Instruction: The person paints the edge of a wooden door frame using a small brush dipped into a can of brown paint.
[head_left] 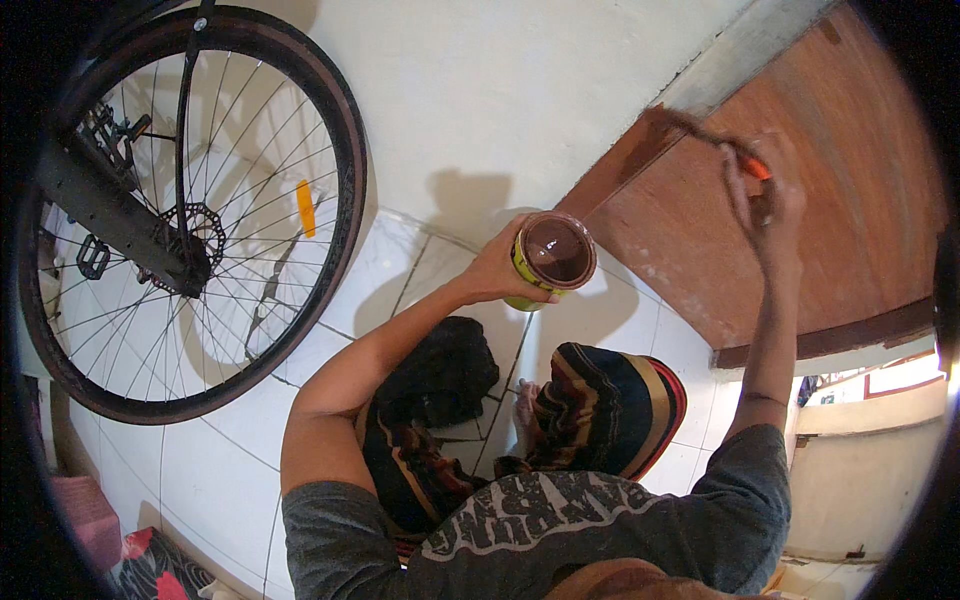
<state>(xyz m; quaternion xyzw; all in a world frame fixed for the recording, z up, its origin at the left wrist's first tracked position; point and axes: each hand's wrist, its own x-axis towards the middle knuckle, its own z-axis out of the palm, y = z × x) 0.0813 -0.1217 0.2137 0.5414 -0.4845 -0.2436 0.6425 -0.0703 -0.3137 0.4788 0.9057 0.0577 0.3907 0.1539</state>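
Our left hand (492,267) grips a round paint can (524,262), its fingers wrapped closed around the side and the thumb on the near side. The can is open at the top, yellow-green on the outside, with glossy dark brown paint (565,262) inside. We hold it above the white tiled floor (367,270), in front of our knees.

Out to the right, our right hand (775,200) has its fingers closed on a brush (708,134) with an orange part by the grip. The brush points left and far, and its dark head is at the far end of a brown strip (632,160) along the edge of a reddish-brown wooden panel (760,270). Whether the bristles touch the strip, we cannot tell.

A white wall (470,90) rises on the far side. To the left is a bicycle wheel (352,165) with a yellow reflector (306,208) among the spokes. Nearer, we see our dark grey shirt (340,520) and our striped legwear (600,400).
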